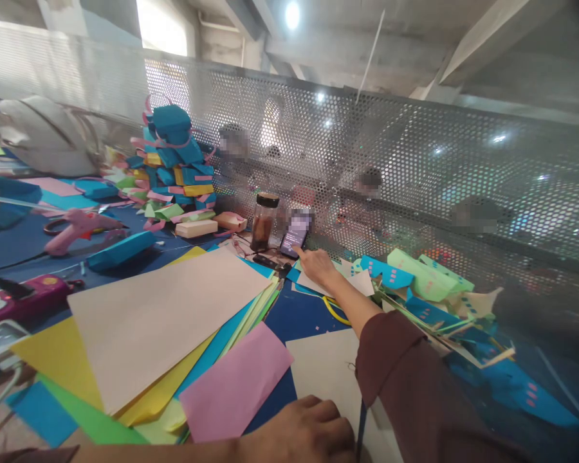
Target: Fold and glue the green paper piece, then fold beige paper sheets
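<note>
My right hand (318,267) reaches forward, index finger stretched onto the lit screen of a smartphone (296,233), the other fingers loosely bent. The phone leans upright near a dark-lidded jar (265,225) with brown contents. At the bottom edge, my left hand (306,431) lies with curled fingers over a pale paper sheet (325,363); anything under them is hidden. Just left of it is a pink sheet (236,382). Beyond that lies a stack of coloured paper with a large cream sheet (174,321) on top.
A pink glue gun (80,230) and a purple power strip (24,299) lie at left. Folded blue, pink and yellow paper pieces (174,157) are piled behind. Green and blue folded papers (422,273) lie at right. A perforated metal screen (415,154) bounds the table's far side.
</note>
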Demonstrator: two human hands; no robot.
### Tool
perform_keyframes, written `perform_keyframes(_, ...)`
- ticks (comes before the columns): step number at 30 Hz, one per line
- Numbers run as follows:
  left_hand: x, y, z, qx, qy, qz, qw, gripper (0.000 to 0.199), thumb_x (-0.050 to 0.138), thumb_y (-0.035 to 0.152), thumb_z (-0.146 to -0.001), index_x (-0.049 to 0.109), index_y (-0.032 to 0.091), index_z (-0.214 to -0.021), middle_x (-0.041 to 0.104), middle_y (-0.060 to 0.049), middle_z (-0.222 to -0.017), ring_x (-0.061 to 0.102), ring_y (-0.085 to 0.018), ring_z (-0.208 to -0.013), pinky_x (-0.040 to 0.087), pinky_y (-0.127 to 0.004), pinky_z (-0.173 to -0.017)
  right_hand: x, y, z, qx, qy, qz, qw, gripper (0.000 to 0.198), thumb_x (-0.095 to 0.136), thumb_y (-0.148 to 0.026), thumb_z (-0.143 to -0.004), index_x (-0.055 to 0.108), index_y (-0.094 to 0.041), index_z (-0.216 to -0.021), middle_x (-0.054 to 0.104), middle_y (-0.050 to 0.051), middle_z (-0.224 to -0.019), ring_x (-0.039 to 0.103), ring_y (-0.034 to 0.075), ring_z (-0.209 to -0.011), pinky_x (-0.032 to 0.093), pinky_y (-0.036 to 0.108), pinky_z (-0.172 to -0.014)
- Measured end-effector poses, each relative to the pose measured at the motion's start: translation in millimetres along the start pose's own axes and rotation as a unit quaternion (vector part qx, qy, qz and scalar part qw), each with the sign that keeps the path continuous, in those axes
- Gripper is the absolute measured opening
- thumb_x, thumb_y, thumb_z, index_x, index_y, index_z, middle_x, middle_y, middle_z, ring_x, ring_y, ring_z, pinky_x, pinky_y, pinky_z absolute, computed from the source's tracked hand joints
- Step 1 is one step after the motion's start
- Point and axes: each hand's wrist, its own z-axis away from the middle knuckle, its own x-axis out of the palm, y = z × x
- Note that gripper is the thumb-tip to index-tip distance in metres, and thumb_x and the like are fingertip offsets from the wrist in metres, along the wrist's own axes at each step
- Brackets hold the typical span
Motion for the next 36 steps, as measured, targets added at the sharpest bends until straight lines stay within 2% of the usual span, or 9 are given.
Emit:
perform_keyframes(7, -0.8, -0.2, -0.2, -0.003, -0.011, 0.008, 1.000, 0.015, 0.063, 0.033, -0.096, 0.057, 0.020, -0.095, 0.066, 0.003, -0.086, 0.055, -0.013, -0.073, 0.043, -0.026, -0.064, 1.3, 0.9, -3.8, 0.008, -0.008, -0.010, 1.000, 0.052, 0.034, -0.018, -0.100, 0.032, -0.020, -0.152, 0.073, 0.019, -0.110, 0.072, 0.027, -0.099, 0.049, 0.036, -0.087)
perform_keyframes(9, -0.5, 0.0, 0.1, -0.008, -0.014, 0.009, 1.000, 0.015, 0.061, 0.033, -0.097, 0.057, 0.019, -0.094, 0.066, 0.003, -0.086, 0.056, -0.012, -0.074, 0.044, -0.025, -0.066, 0.6, 1.9, -5.0, 0.014, -0.009, -0.009, 1.000, 0.055, 0.035, -0.018, -0.100, 0.025, -0.019, -0.155, 0.073, 0.020, -0.110, 0.072, 0.027, -0.099, 0.049, 0.036, -0.087)
perform_keyframes(14, 1.1, 0.2, 0.6, -0.009, -0.033, 0.000, 0.999, 0.019, 0.060, 0.035, -0.098, 0.057, 0.019, -0.089, 0.065, 0.002, -0.085, 0.056, -0.012, -0.074, 0.045, -0.025, -0.065, -3.9, 7.4, -6.4, 0.075, 0.016, -0.016, 0.997, 0.072, 0.033, -0.013, -0.098, -0.008, -0.010, -0.158, 0.074, 0.020, -0.105, 0.072, 0.027, -0.095, 0.049, 0.036, -0.084)
perform_keyframes(18, -0.6, 0.2, -0.5, -0.005, -0.024, -0.008, 1.000, 0.020, 0.063, 0.036, -0.096, 0.057, 0.019, -0.087, 0.064, 0.003, -0.085, 0.056, -0.012, -0.075, 0.044, -0.026, -0.063, -6.0, 10.4, -3.3, 0.084, 0.034, -0.019, 0.996, 0.076, 0.032, -0.011, -0.098, -0.016, -0.008, -0.156, 0.074, 0.020, -0.104, 0.072, 0.027, -0.094, 0.049, 0.036, -0.084)
perform_keyframes(26, -2.5, 1.5, -1.4, -0.005, -0.015, -0.007, 1.000, 0.018, 0.063, 0.034, -0.096, 0.055, 0.019, -0.089, 0.065, 0.003, -0.084, 0.056, -0.012, -0.073, 0.043, -0.025, -0.063, 1.6, 6.4, -2.4, 0.058, 0.018, -0.016, 0.998, 0.073, 0.032, -0.014, -0.099, -0.012, -0.010, -0.158, 0.072, 0.019, -0.111, 0.071, 0.027, -0.098, 0.048, 0.038, -0.088)
perform_keyframes(31, -2.6, 1.0, -1.2, -0.005, -0.018, -0.006, 1.000, 0.016, 0.061, 0.033, -0.098, 0.055, 0.020, -0.091, 0.065, 0.003, -0.085, 0.056, -0.012, -0.074, 0.044, -0.026, -0.064, 4.2, 2.5, -4.5, 0.046, 0.015, -0.013, 0.999, 0.070, 0.031, -0.013, -0.099, -0.006, -0.011, -0.159, 0.071, 0.020, -0.112, 0.071, 0.026, -0.098, 0.048, 0.037, -0.089)
perform_keyframes(36, -1.8, 0.5, -1.1, -0.007, -0.027, -0.009, 1.000, 0.022, 0.065, 0.036, -0.095, 0.055, 0.019, -0.086, 0.064, 0.003, -0.084, 0.056, -0.012, -0.073, 0.043, -0.025, -0.063, 3.8, 1.2, -2.4, 0.028, 0.011, -0.010, 0.999, 0.067, 0.033, -0.014, -0.100, 0.003, -0.013, -0.159, 0.071, 0.020, -0.112, 0.070, 0.026, -0.099, 0.047, 0.036, -0.090)
